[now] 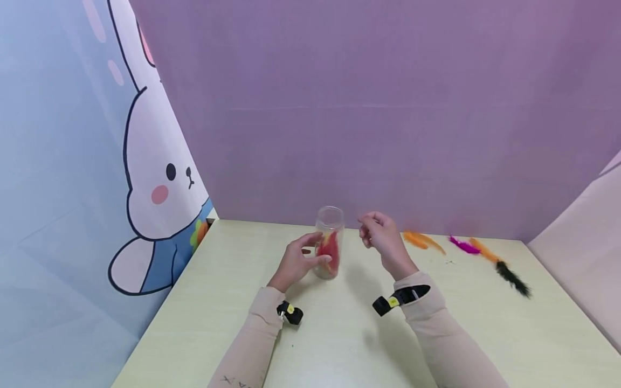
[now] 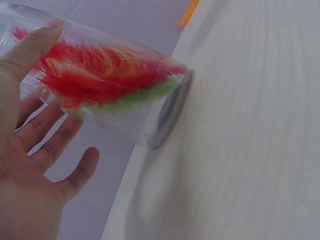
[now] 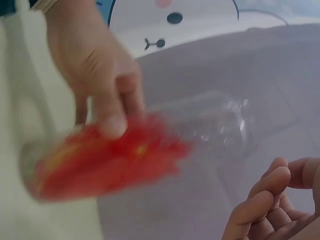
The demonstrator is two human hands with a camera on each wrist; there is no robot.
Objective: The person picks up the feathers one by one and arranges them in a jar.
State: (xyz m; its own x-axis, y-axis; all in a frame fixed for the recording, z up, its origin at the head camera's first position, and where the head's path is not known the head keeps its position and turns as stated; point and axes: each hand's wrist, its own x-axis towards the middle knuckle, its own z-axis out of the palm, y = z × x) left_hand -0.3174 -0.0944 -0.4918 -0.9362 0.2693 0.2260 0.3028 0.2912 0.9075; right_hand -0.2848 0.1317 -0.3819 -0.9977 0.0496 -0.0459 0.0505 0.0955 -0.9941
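Note:
A tall clear glass jar (image 1: 336, 229) stands upright on the table with red, yellow and green feathers (image 2: 107, 75) inside, gathered in its lower part. My left hand (image 1: 302, 256) holds the jar from its left side, the thumb on one face and fingers at the other. To the right of the jar's rim, my right hand (image 1: 380, 237) is raised above the table. In the right wrist view its fingers (image 3: 260, 205) are curled with the tips close to the thumb, and nothing shows between them. The feathers and jar look blurred there.
On the table (image 1: 320, 345) to the right lie loose feathers: orange ones (image 1: 421, 241), a magenta one (image 1: 464, 246), another orange one (image 1: 482, 249) and a dark green one (image 1: 513, 278). A purple backdrop (image 1: 368, 118) rises behind the table. A rabbit-print cloth (image 1: 155, 161) hangs at the left.

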